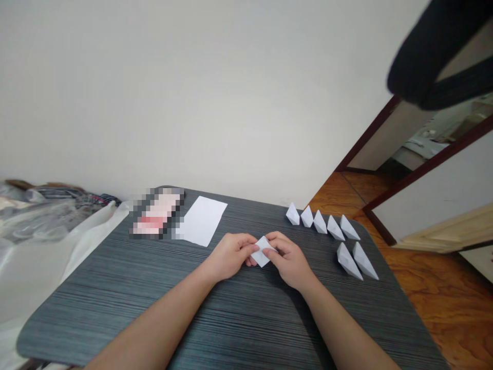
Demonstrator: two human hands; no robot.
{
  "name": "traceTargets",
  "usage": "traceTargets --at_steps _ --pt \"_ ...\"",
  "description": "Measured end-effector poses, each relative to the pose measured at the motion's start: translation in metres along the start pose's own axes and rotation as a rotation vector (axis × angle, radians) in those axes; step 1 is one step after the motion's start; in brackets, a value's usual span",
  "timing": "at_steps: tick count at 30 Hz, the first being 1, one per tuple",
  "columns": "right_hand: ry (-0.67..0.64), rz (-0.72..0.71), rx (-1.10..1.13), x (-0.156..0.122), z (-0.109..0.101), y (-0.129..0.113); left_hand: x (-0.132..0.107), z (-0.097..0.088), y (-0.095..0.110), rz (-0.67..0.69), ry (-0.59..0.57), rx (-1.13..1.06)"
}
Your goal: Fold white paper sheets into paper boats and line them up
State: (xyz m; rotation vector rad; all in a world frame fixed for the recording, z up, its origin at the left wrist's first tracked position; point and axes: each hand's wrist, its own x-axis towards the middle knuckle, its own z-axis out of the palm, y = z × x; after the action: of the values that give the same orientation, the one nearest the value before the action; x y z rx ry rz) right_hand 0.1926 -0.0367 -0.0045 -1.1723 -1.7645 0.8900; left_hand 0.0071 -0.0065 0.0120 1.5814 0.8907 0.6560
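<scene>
A small white folded paper, diamond-shaped with one point toward me, is held just over the dark table. My left hand pinches its left corner between thumb and fingers. On the other side my right hand grips the right corner, thumb on top. The underside of the paper and some fingertips are hidden. Several white folded paper boats stand in a row at the right back of the table. Two more paper boats sit nearer to me, at the right edge.
A white sheet of paper lies flat at the back left, beside a pixelated pinkish object. The white wall rises behind the table. Plastic-covered items are heaped at left; wooden floor and a doorway lie right.
</scene>
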Motion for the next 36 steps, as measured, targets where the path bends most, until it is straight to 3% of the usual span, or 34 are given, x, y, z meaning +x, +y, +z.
traceTargets --at_steps 13,19,25,31,36 --pt "0.061 0.016 0.033 0.0 0.004 -0.001 0.001 0.002 -0.001 0.007 0.054 0.078" --pt "0.002 -0.006 -0.046 0.002 0.002 -0.007 -0.001 0.001 0.002 0.091 0.092 0.239" --pt "0.026 -0.007 -0.094 0.004 0.003 -0.011 -0.001 0.001 0.005 0.139 0.121 0.328" --pt "0.127 0.134 0.038 0.0 0.012 0.005 0.0 0.001 0.002 0.063 0.126 0.152" --pt "0.202 0.163 0.126 0.0 0.014 0.008 0.001 0.002 -0.002 0.05 0.139 0.038"
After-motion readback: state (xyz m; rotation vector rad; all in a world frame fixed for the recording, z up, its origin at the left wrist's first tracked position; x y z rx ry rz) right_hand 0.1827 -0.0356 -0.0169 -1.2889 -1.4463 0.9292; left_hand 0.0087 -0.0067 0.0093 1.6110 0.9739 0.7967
